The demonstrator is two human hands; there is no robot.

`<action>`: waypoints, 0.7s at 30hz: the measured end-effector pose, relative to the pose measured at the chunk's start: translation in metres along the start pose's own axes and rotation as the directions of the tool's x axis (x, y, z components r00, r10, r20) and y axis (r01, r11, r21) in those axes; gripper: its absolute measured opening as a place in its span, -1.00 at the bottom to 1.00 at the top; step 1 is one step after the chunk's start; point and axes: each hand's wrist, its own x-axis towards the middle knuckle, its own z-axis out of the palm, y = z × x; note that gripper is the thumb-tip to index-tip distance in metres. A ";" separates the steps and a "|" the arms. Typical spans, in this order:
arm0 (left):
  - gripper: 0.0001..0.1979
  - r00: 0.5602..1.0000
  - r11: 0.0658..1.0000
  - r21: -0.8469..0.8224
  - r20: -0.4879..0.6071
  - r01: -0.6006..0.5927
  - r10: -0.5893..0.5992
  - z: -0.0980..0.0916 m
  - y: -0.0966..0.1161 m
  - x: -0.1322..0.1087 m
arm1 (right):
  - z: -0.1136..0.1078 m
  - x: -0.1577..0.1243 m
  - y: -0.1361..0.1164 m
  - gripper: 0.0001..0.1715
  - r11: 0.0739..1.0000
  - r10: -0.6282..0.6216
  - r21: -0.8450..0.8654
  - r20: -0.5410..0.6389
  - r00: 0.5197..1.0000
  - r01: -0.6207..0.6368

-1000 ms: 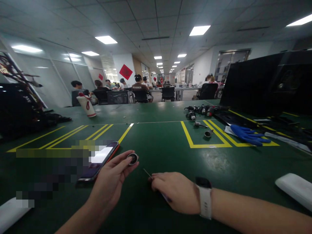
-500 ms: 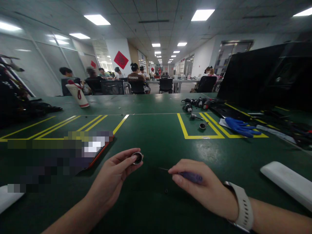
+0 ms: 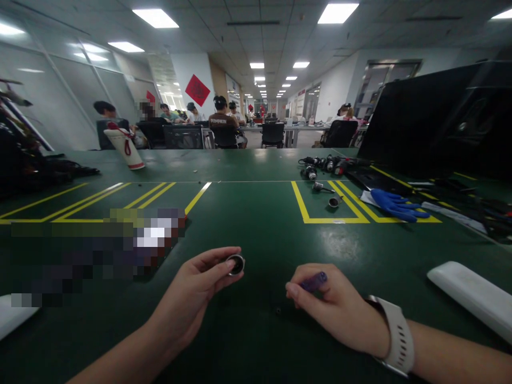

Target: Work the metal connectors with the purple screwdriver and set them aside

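Between thumb and fingers, my left hand grips a small round metal ring-shaped part, its dark hollow turned toward me. To the right, my right hand, with a pale watch on the wrist, is closed around a screwdriver with a purple handle. The screwdriver's shaft does not show at this angle. A tiny dark piece lies on the green tabletop between the two hands, nearer the right one. The hands are apart from each other.
Inside a yellow-taped box lie another metal cup-like part and a part with a stem. Several dark metal parts sit behind. A blue glove, a white case and a cup stand around. People sit beyond.
My left hand has moved slightly right with the metal part. In my right hand the screwdriver has turned, so its shaft, visible before, no longer shows.
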 end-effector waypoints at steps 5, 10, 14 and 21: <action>-0.80 1.000 1.000 0.010 0.023 -0.015 0.015 0.000 -0.001 -0.004 | 0.000 -0.003 -0.011 -0.79 0.963 -0.185 -0.180 0.100 0.978 0.201; -0.81 0.999 0.999 0.033 0.032 0.011 -0.012 0.004 0.000 -0.006 | -0.001 -0.002 -0.006 -0.72 0.987 -0.136 -0.089 -0.048 0.989 0.132; -0.80 0.999 0.999 0.037 0.042 0.014 -0.015 0.003 -0.001 -0.005 | -0.003 -0.001 -0.001 -0.67 1.000 0.001 0.025 -0.053 0.999 0.000; -0.80 0.998 0.999 0.044 0.058 0.020 -0.022 0.000 -0.002 -0.006 | -0.001 -0.002 -0.004 -0.68 1.000 -0.001 -0.001 -0.014 1.000 0.001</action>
